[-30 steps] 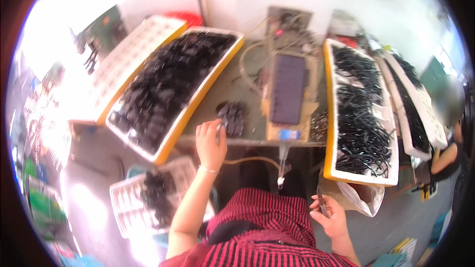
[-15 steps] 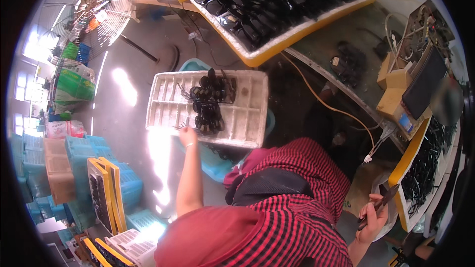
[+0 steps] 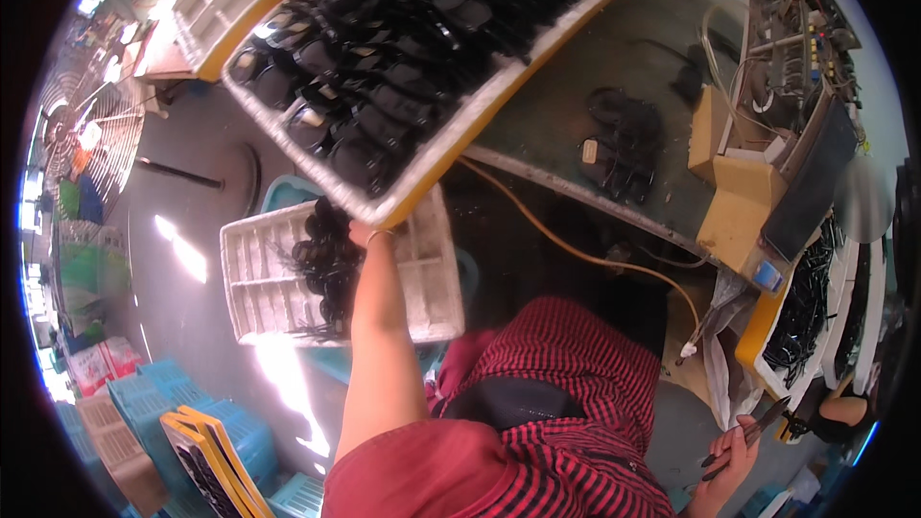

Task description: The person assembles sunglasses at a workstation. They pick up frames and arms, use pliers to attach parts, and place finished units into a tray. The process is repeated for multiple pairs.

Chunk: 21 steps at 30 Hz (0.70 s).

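My left hand [image 3: 367, 232] is at the lower corner of a large yellow-edged white foam tray [image 3: 419, 171] full of black goggle-like pieces [image 3: 384, 67]. Its fingers are partly hidden, so I cannot tell whether they grip anything. Just beside and below it, a stack of glossy black rounded pieces [image 3: 324, 264] sits in a white compartment tray [image 3: 259, 317]. Off to the lower right, my right hand [image 3: 734, 465] is closed around a slim dark hand tool [image 3: 763, 422] with a pointed end; its exact kind is unclear.
A bench [image 3: 552, 173] holds a loose black piece [image 3: 622, 144], cardboard boxes [image 3: 739, 211] and an open electronics unit [image 3: 801, 38]. An orange hose [image 3: 576, 242] hangs from its edge. Blue crates [image 3: 182, 412] stand lower left, a fan [image 3: 91, 139] upper left. Another filled tray [image 3: 767, 326] is at right.
The view has shifted, bringing the large tray closer. My left hand has left the white tray's near edge and reached farther, to the large tray's corner. My right hand still holds the tool.
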Available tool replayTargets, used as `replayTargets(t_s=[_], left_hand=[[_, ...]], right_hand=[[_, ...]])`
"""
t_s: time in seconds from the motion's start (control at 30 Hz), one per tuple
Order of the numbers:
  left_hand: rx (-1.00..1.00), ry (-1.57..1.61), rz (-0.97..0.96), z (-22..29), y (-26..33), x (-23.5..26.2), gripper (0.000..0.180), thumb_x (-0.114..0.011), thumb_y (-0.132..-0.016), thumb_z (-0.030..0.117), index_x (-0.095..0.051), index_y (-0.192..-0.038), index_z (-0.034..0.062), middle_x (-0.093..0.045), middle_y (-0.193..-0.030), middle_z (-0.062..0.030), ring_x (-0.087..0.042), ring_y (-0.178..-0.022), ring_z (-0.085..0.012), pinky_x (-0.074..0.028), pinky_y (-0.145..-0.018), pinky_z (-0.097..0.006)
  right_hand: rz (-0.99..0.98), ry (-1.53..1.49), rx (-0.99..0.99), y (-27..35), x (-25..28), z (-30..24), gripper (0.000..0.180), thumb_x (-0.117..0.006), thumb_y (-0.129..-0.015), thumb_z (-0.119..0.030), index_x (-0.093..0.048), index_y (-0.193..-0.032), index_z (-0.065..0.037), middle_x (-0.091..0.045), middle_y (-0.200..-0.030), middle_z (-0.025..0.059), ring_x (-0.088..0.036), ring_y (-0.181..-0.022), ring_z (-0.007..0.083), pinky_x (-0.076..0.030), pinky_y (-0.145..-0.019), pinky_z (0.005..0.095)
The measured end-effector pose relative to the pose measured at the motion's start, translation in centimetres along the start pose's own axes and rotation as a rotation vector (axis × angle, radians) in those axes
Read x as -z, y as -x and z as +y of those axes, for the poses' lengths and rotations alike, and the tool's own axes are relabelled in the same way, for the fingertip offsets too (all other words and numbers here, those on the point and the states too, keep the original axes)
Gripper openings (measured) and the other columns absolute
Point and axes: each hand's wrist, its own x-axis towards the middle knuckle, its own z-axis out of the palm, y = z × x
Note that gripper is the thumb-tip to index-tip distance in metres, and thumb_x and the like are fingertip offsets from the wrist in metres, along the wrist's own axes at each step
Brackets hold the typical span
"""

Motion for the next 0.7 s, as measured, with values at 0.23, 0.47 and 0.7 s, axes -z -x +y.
replayTargets(t_s=[0.23,0.47,0.7], left_hand=[[-0.224,0.039,0.075,-2.2,-0.6,0.8,0.04,-0.054,-0.094,0.033,-0.061,-0.124,0.0075,-0.066,-0.119,-0.0124,-0.063,-0.109,-0.0286,-0.05,-0.088,-0.04],[0.424,1.732,-0.715,-6.7,12.8,10.4,0.027,-0.052,-0.094,0.023,-0.056,-0.105,-0.0016,-0.063,-0.094,-0.0122,-0.063,-0.083,-0.0261,-0.055,-0.072,-0.039],[-0.7,1.834,-1.02,1.2,32.3,25.5,0.027,-0.045,-0.099,0.027,-0.051,-0.108,0.0014,-0.049,-0.07,-0.0075,-0.048,-0.064,-0.0187,-0.041,-0.06,-0.031]], right_hand=[[0.109,0.053,-0.027,-1.3,-0.8,0.0,0.025,-0.054,-0.096,-0.013,-0.051,-0.115,0.003,-0.041,-0.07,-0.0004,-0.039,-0.062,0.0069,-0.032,-0.058,0.0222],[-0.087,-0.065,0.091,-0.9,-1.3,0.5,0.029,-0.051,-0.095,-0.013,-0.048,-0.119,0.002,-0.047,-0.082,0.004,-0.046,-0.073,0.0117,-0.039,-0.068,0.0273],[-0.602,-0.138,0.138,2.8,-5.3,-0.3,0.03,-0.057,-0.079,0.01,-0.06,-0.109,0.007,-0.059,-0.069,0.0083,-0.054,-0.056,0.0137,-0.046,-0.055,0.0261]])
